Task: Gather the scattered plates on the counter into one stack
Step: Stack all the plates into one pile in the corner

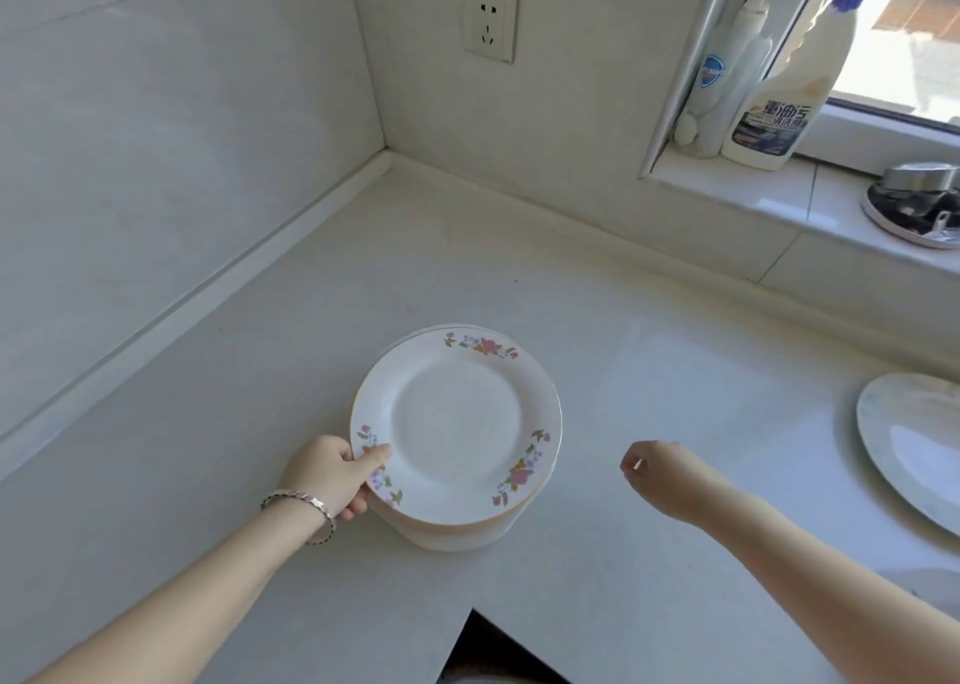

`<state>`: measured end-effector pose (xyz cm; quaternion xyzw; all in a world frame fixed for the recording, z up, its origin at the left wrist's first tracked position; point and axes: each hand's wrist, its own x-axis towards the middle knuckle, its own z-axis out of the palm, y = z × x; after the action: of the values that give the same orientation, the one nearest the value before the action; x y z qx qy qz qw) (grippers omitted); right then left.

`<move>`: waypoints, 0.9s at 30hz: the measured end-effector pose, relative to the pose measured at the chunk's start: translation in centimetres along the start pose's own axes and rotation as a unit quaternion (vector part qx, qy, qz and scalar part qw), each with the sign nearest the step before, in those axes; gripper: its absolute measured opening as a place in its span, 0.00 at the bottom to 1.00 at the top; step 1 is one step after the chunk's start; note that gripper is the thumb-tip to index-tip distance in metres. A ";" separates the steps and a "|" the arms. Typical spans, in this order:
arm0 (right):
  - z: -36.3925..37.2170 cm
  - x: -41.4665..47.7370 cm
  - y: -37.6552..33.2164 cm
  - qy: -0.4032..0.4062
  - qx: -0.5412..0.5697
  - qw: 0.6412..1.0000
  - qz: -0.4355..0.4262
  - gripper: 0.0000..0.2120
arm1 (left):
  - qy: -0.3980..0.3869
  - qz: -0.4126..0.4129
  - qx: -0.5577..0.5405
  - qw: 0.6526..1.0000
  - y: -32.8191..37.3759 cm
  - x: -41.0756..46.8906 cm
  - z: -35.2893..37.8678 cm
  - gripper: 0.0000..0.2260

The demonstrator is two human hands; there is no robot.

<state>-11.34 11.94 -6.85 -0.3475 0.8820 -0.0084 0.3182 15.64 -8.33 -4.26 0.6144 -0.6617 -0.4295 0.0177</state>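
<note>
Head view: stack [462, 530] mid-tabletop, left hand [332, 481] on its top plate

Stack of white plates stands on the tabletop [260, 423], a little left of centre, near the front edge. Top plate [457, 439] has a plain well and three flower sprays on the rim: far, near left, near right. It sits slightly off-centre; rims of the plates below show at the far edge and along the near right. Count of plates below cannot be told.

Left hand grasps the top plate at its near-left rim, thumb [376, 455] laid on top across a flower spray, fingers curled under the edge. Whether that edge is lifted off the stack cannot be told. Bracelet [301, 507] on the left wrist.

Right hand [660, 475] hangs above the tabletop just right of the stack, apart from it, back of the hand up, fingers loosely curled downward, released, grasping nothing.

Oval plate [914, 444] lies flat on the tabletop well to the right, partly cut by the frame edge.

Tabletop meets tiled wall [156, 138] in a corner at the far left. Socket [491, 21] on the far wall. Sill [753, 184] at upper right carries two bottles [784, 91] side by side against the window frame, and farther right a dish [883, 221] with a metal piece [919, 177] on it.
</note>
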 end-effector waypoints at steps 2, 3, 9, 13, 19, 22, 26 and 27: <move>0.1 0.0 -0.1 -0.001 0.000 1.000 -0.002 0.12 | 0.006 0.006 0.034 0.999 -0.1 0.1 0.1 0.19; 0.1 -0.1 -0.1 -0.002 0.000 1.000 -0.004 0.13 | 0.008 0.012 0.061 0.998 0.0 0.2 0.1 0.20; 0.3 -0.2 -0.2 -0.007 -0.007 1.000 -0.007 0.13 | 0.064 0.082 0.253 0.962 0.2 0.1 0.0 0.22; 0.9 -0.2 -0.1 -0.010 -0.003 1.000 -0.006 0.13 | 0.115 0.070 0.121 0.983 -0.6 -0.1 1.2 0.15; 1.6 -0.3 -0.3 -0.023 -0.009 1.000 -0.005 0.14 | 0.049 0.055 -0.132 0.988 -0.3 1.4 2.1 0.37; 1.7 -0.4 -0.5 -0.024 -0.012 1.000 -0.007 0.14 | 0.038 0.050 -0.178 0.982 -0.4 2.2 2.6 0.30; 2.0 -0.5 -0.3 -0.023 -0.008 1.000 -0.002 0.14 | 0.047 0.061 -0.195 0.978 0.0 2.1 2.7 0.21; 2.0 -0.5 -0.1 -0.026 -0.008 1.000 -0.001 0.14 | 0.045 0.064 -0.180 0.980 0.0 2.1 2.6 0.20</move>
<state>-9.83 12.56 -8.18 -0.3508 0.8733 0.0078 0.3381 13.66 -8.67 -6.98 0.5762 -0.6098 -0.5115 0.1854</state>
